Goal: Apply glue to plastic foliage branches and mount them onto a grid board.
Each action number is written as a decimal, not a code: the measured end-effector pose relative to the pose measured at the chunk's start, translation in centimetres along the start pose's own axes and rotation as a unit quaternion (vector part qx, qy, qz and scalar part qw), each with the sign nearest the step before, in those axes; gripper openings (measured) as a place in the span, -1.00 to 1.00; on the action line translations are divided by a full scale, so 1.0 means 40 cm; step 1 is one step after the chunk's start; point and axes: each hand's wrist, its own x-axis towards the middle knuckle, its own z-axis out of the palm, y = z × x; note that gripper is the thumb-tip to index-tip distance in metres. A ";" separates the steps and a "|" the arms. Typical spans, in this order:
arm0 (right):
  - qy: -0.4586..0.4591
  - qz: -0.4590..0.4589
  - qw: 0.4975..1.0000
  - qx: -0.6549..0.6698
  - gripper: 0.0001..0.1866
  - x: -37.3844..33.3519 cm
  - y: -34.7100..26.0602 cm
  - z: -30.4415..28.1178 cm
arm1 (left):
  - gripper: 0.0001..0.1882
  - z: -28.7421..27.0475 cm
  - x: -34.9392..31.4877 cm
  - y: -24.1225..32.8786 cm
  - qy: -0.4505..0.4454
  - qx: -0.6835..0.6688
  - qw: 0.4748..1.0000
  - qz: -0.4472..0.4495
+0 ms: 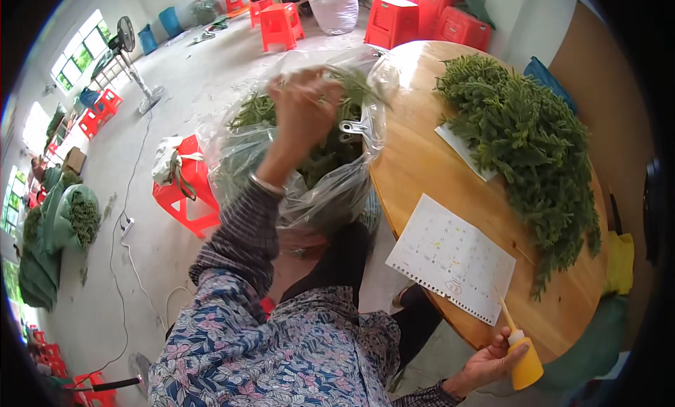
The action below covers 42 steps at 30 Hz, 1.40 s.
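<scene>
My left hand is raised over a large clear plastic bag and smeared by motion. From its fingers a thin green artificial sprig reaches out to the right, also blurred. Inside the bag lie more green sprigs, and a silver clip holds the bag's edge beside the table. Low on the right, my right hand is closed round a yellow squeeze bottle. The bottle's long thin nozzle points up over the lower edge of a printed paper sheet.
A heap of green sprigs covers the far right of the wooden table, partly over another white sheet. Left of the bag stands a red stool with a cloth bag on it. Cables and a standing fan are farther left.
</scene>
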 end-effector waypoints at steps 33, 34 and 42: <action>0.075 -0.002 0.997 0.030 -0.62 0.084 0.004 -0.048 | -0.85 0.351 0.006 0.636 -0.148 -0.268 0.949 0.076; 0.074 -0.002 0.997 0.032 -0.62 0.083 0.004 -0.049 | -0.84 0.332 -0.009 0.639 -0.140 -0.291 0.944 0.069; 0.069 -0.003 0.997 0.024 -0.62 0.079 0.010 -0.062 | -0.87 0.093 -0.152 0.667 -0.290 -0.471 0.829 -0.074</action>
